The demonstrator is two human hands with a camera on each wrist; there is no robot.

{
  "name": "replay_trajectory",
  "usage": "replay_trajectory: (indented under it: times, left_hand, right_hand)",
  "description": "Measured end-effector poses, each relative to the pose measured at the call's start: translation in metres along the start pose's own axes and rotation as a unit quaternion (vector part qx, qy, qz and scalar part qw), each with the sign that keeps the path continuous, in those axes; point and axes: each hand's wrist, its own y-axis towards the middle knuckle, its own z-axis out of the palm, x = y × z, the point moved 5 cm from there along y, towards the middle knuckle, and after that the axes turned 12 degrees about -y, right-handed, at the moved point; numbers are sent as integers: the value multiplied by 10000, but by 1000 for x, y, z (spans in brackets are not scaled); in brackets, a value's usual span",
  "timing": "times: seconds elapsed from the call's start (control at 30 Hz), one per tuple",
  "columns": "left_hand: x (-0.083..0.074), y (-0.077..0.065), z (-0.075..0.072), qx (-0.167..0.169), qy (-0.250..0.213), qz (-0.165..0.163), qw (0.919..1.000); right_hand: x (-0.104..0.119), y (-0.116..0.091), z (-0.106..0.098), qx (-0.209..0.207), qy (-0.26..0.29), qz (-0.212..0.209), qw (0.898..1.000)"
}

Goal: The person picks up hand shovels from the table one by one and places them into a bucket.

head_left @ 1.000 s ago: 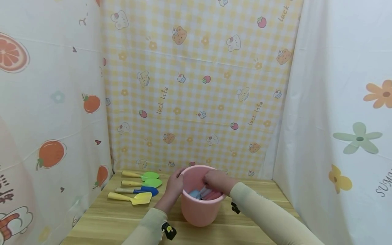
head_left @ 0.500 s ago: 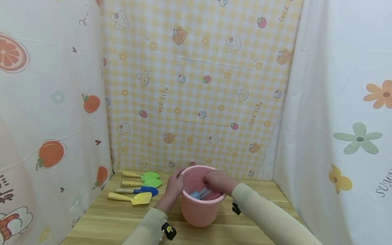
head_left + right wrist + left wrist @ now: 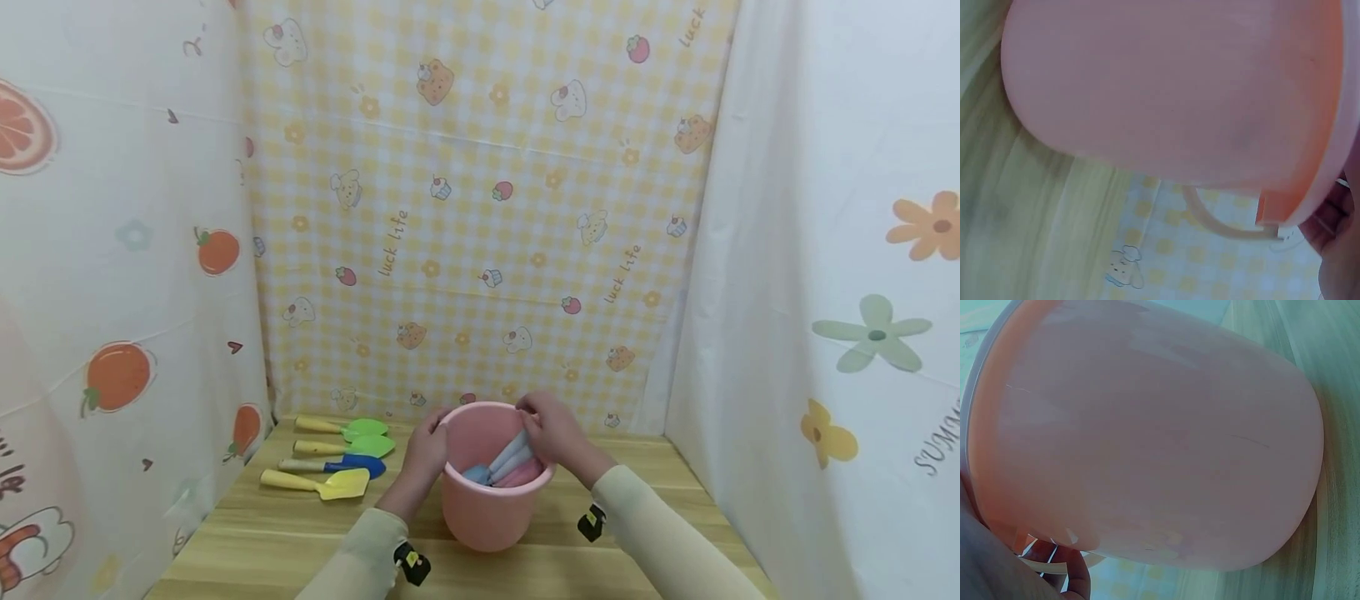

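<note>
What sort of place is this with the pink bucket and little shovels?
Maybe a little indoor booth, though I can't be sure. Printed cloth hangs on three sides of a wooden table, where four small trowels lie near a pink bucket.

Bucket (image 3: 489, 518): plain pink. At its nine o'clock: two green-bladed trowels (image 3: 372, 447), blue-bladed trowel (image 3: 367, 465), yellow trowel (image 3: 347, 485). Backdrop (image 3: 465, 242) shows yellow-and-white gingham; worktop (image 3: 300, 542) shows yellowish wood grain.
</note>
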Motion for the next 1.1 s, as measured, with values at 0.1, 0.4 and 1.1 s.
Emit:
replay_trajectory:
  times: [0.1, 0.4, 1.1]
  left_hand:
    - [0, 1, 1, -2, 25, 18, 10000]
    - [3, 2, 0, -21, 55, -14, 10000]
    - [2, -1, -2, 126, 58, -84, 9999]
  right_hand:
    - [-12, -7, -7, -482, 381, 581, 9964]
    - [-34, -22, -2, -383, 1414, 2083, 9670]
    - [-22, -35, 19, -74, 1501, 2931, 9442]
